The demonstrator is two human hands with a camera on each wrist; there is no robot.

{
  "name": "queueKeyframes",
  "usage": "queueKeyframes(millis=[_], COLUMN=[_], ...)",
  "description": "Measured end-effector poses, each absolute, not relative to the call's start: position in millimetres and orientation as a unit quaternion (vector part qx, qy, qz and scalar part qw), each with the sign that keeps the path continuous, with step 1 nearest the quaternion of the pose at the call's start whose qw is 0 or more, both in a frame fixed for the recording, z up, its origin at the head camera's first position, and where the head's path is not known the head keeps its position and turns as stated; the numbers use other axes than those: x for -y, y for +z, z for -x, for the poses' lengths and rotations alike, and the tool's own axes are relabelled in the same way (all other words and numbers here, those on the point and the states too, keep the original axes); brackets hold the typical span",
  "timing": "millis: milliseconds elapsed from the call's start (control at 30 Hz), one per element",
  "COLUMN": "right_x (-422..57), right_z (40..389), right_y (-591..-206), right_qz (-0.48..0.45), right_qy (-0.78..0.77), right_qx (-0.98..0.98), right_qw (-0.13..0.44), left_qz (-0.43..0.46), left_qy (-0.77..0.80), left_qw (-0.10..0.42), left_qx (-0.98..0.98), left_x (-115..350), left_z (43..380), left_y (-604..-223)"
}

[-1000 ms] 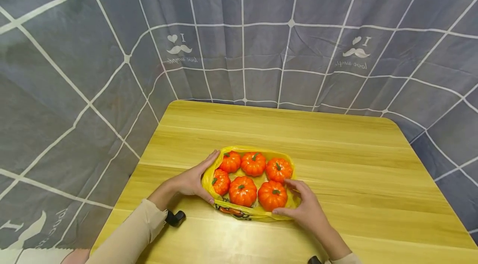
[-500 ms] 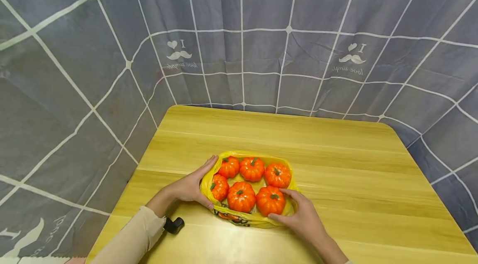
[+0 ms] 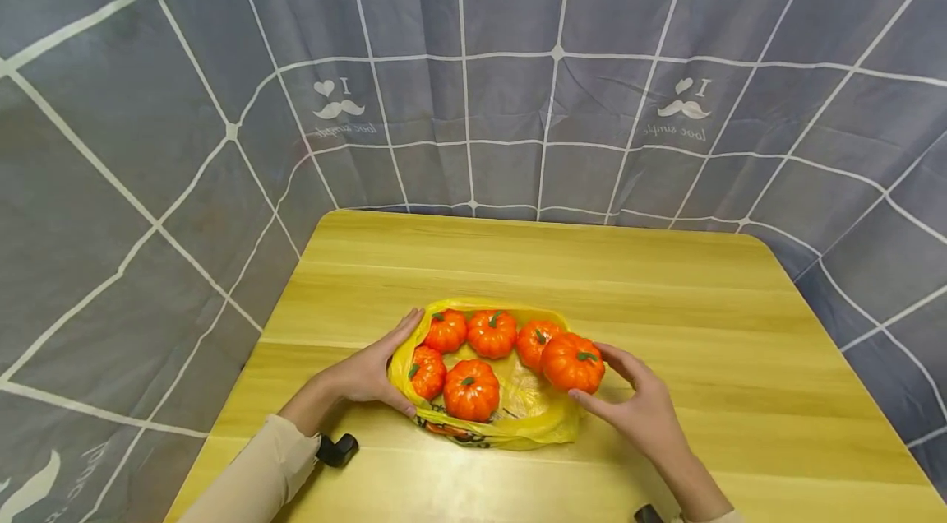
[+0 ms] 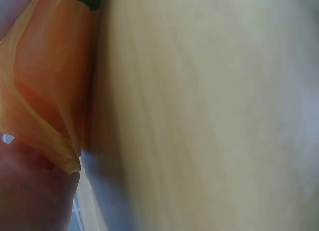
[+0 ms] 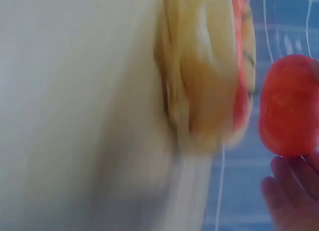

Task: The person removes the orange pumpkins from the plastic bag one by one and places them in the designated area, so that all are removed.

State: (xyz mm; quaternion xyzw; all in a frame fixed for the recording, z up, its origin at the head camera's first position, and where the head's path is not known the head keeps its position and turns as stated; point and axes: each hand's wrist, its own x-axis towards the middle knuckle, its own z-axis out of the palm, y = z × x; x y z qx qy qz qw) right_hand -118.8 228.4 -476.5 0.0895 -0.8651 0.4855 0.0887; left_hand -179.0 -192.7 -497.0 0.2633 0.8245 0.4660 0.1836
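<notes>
A yellow plastic bag (image 3: 533,428) lies on the table with its mouth spread wide. Several small orange pumpkins with green stems sit inside, one of them a front pumpkin (image 3: 471,391). My left hand (image 3: 367,373) holds the bag's left side, thumb at the front and fingers at the back; in the left wrist view the thin film (image 4: 45,106) bunches against the hand. My right hand (image 3: 638,402) grips a pumpkin (image 3: 573,363) over the bag's right edge, overlapping the pumpkin (image 3: 534,342) behind. The right wrist view shows this held pumpkin (image 5: 289,106) raised apart from the bag (image 5: 204,91).
The wooden table (image 3: 710,326) extends right of and behind the bag. A grey curtain (image 3: 510,95) with white grid lines hangs along the table's back and left sides. Black wrist mounts, such as the left mount (image 3: 338,451), sit by both forearms.
My right hand has lifted the front right pumpkin up and to the right, out of its spot in the bag. The left hand has kept its hold on the bag.
</notes>
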Motion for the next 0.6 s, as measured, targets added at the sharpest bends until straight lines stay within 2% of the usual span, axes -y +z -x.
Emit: queueKeyframes(millis=[300, 600], right_x=[-311, -386], right_z=[137, 150], right_y=[-476, -483], right_qz=[0.058, 0.153], right_qy=[0.456, 0.422], right_qx=[0.878, 0.885], right_qw=[0.131, 0.124], left_qz=[-0.263, -0.273], left_qy=[0.474, 0.459], left_qw=[0.196, 0.2], left_qx=[-0.817, -0.821], left_x=[198, 198], left_z=[179, 185], left_y=[-490, -493])
